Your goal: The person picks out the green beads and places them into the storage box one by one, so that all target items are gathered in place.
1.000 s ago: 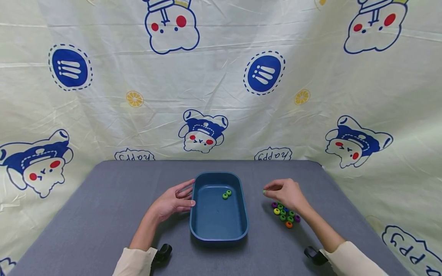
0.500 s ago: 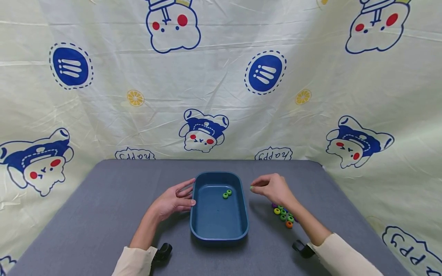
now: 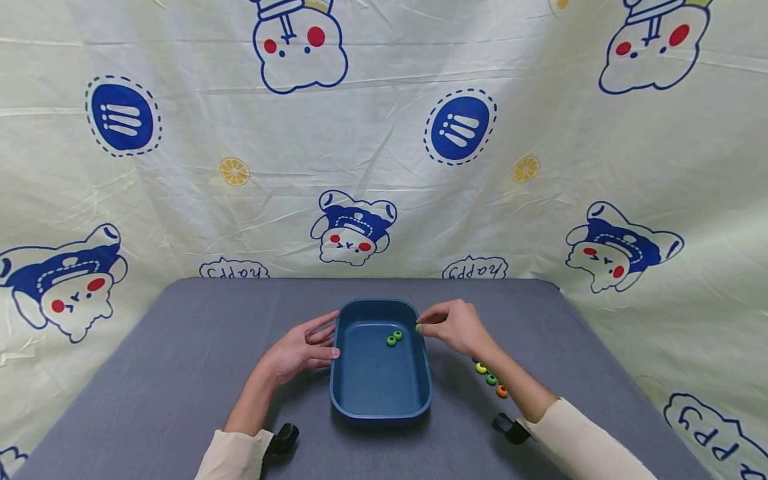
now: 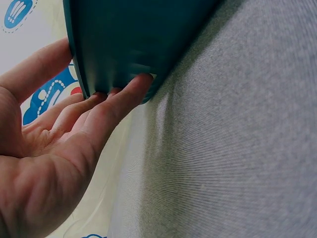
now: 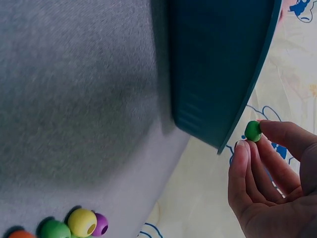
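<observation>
My left hand [image 3: 300,353] rests against the left side of a blue plastic box [image 3: 381,417], its fingers fairly straight along the outer wall [image 4: 119,39]. Thumb and fingertips of my right hand [image 3: 454,328] pinch a green bead [image 5: 253,131], held up at the box's right rim. Inside the box, toward the back right, lie two green beads [image 3: 391,341] side by side. Loose beads sit on the table under the right forearm, which hides part of them: a yellow bead [image 3: 481,368], a green bead [image 3: 491,379], an orange bead [image 3: 502,391] and a purple bead [image 5: 101,224].
A grey cloth-covered table [image 3: 198,373] carries the box and the beads. Behind it hangs a pale printed curtain [image 3: 384,133]. Black wrist straps [image 3: 511,429] stick out at both sleeves.
My right hand has moved left with the green bead, from above the loose beads to the box's right rim. The left hand and the box have stayed in place.
</observation>
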`<state>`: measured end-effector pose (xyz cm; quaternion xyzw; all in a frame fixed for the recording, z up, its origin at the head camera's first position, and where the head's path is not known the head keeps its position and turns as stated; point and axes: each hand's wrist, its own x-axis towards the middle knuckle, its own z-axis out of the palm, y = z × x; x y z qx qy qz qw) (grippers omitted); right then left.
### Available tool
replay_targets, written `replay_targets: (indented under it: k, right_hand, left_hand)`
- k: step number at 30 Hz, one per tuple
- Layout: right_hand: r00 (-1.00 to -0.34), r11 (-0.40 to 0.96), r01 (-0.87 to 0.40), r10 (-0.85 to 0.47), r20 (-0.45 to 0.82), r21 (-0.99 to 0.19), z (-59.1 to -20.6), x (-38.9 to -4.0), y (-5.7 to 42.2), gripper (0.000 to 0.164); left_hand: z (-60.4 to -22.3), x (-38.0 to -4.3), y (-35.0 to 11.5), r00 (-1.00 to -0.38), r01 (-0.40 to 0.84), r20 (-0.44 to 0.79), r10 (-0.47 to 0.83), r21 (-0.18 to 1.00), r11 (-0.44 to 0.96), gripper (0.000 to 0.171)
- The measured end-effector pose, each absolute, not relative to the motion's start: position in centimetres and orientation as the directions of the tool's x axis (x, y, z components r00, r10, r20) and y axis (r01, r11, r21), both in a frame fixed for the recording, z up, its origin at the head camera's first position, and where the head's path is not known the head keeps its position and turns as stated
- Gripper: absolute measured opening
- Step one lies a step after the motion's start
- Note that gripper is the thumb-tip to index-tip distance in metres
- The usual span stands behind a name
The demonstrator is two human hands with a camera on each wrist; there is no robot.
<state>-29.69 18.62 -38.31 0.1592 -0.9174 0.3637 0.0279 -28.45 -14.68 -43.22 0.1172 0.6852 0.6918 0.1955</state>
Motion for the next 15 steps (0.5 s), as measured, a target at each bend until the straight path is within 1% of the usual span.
replay_targets:
  k: [15]
  right_hand:
    - [-0.940,0.675,-0.332,-0.298,0.168,-0.659,-39.0,-30.0,16.4,0.006]
  left_hand:
    - [-43.3,-28.5,-14.7,-0.893,-0.106,-0.098,0.439,0.994,0.007,0.078]
